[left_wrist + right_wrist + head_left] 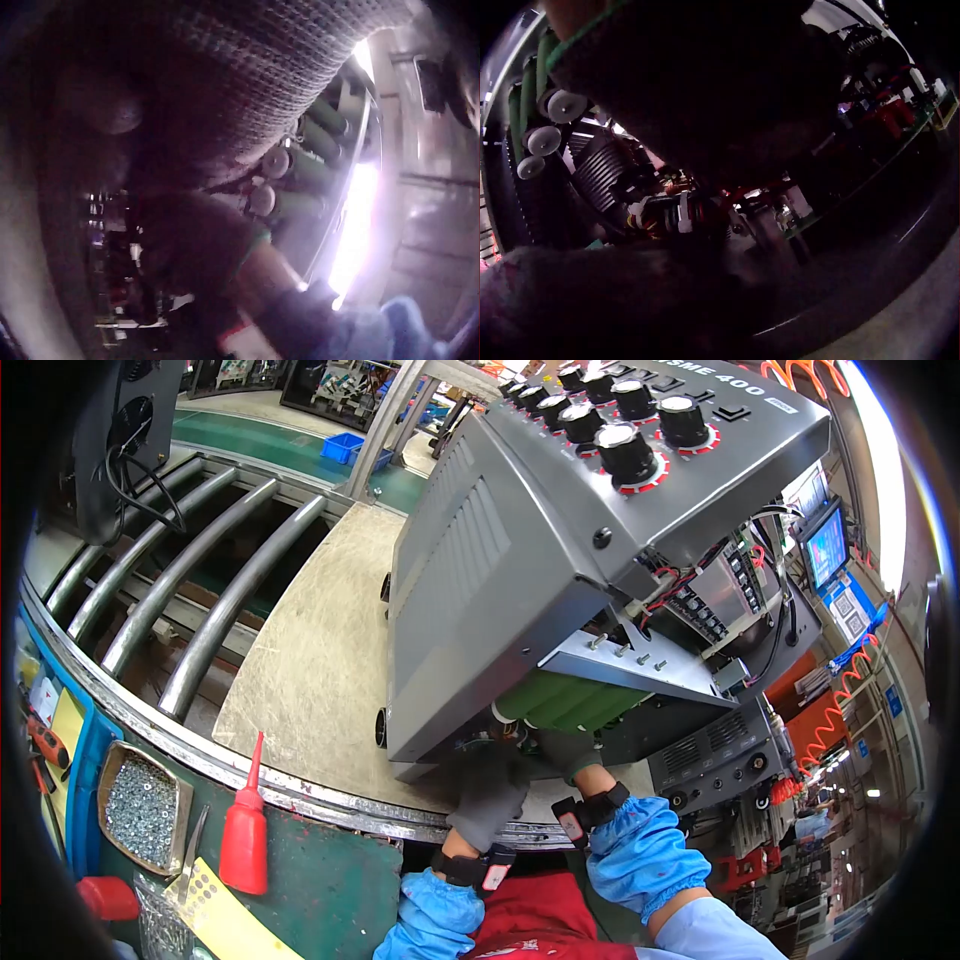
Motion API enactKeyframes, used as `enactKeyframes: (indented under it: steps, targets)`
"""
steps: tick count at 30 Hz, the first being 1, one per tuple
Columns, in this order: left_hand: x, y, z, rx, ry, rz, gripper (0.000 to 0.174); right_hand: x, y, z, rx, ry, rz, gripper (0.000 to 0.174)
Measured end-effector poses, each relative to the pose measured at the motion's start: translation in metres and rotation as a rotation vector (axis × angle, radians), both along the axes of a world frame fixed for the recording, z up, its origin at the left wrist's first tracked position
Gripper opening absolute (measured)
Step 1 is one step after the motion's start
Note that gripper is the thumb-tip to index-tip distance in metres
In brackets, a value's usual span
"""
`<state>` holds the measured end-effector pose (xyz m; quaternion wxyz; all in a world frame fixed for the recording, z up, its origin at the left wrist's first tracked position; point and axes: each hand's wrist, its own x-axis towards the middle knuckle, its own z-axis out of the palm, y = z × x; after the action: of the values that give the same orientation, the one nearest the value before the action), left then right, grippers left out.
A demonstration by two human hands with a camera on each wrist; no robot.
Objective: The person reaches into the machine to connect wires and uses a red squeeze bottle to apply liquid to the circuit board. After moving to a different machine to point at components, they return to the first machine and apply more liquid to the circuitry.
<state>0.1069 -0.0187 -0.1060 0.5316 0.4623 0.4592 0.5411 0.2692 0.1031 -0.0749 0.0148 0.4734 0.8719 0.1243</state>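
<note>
A large grey welding machine [500,560] with black knobs lies tilted on the bench, its underside open towards me. My left hand [490,795], in a grey glove, reaches under the lower edge of the case. Beside it my right hand [570,752], gloved too, goes in below the green tubes [570,700]. Both hands' fingers are hidden inside; I cannot tell what they hold. In the right wrist view, bundled wires [679,214] and a dark finned block [604,172] lie near the dark glove. White round ends cap the green tubes [296,169] in the left wrist view.
A wooden board [300,650] lies under the machine, with steel rollers [235,600] to the left. On the green bench stand a red squeeze bottle [245,840] and a tray of small screws [145,760], with tweezers [192,850] alongside. Another grey machine [720,755] stands right.
</note>
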Motion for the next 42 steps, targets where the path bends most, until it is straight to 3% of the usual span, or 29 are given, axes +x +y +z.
enactKeyframes:
  steps: [2,6,9,12,14,19,23,25,27,30,32,34,37,39,41,42]
  targets:
    - [0.012,0.005,-0.013,-0.008,-0.249,-0.099,0.020,-0.007,-0.003,0.008,0.058,-0.133,0.034,0.024]
    - [0.015,0.011,0.002,-0.151,-0.538,-0.199,0.020,0.005,0.003,0.000,0.155,-0.026,0.174,0.026]
    - [0.019,0.019,0.006,-0.220,-0.608,-0.243,0.016,0.001,-0.002,0.006,0.127,-0.004,0.175,0.026]
    - [0.038,0.039,-0.032,-0.059,-0.514,-0.397,0.013,0.000,-0.004,0.009,0.090,-0.033,0.135,0.025]
    - [0.045,0.041,-0.040,0.148,-0.245,-0.309,0.013,0.003,-0.002,0.007,0.077,-0.020,0.125,0.024]
    - [0.067,0.049,-0.045,0.104,0.039,-0.242,0.014,0.008,-0.001,-0.003,0.080,0.144,0.109,0.024]
    - [0.067,0.046,-0.046,0.577,0.655,-0.018,0.022,0.006,-0.007,-0.003,0.090,0.109,0.070,0.024]
    - [0.067,0.045,-0.042,0.670,0.797,0.164,0.028,0.008,-0.008,-0.006,0.108,0.085,0.080,0.024]
    - [0.084,0.053,-0.052,0.660,0.764,0.369,0.036,0.007,-0.009,-0.003,0.122,0.020,0.105,0.024]
    - [0.104,0.064,-0.071,0.271,0.229,0.192,0.033,0.005,-0.016,0.007,0.178,-0.102,0.164,0.024]
    - [0.085,0.050,-0.047,0.087,-0.208,0.022,0.029,0.006,-0.012,0.002,0.253,-0.108,0.195,0.024]
    - [0.076,0.044,-0.043,0.076,-0.393,-0.035,0.025,0.006,-0.007,-0.007,0.263,-0.110,0.164,0.024]
    - [0.064,0.032,-0.038,0.099,-0.397,-0.021,0.021,0.005,-0.006,-0.015,0.190,-0.027,0.074,0.023]
    - [0.050,0.025,-0.012,-0.170,-0.530,-0.100,0.021,0.004,-0.011,-0.014,0.152,-0.061,0.022,0.022]
    - [0.065,0.033,-0.032,0.002,-0.528,0.003,0.019,-0.003,-0.018,-0.003,0.138,-0.213,-0.011,0.022]
    - [0.068,0.035,-0.035,0.040,-0.537,0.022,0.018,0.000,-0.014,-0.009,0.118,-0.050,-0.030,0.023]
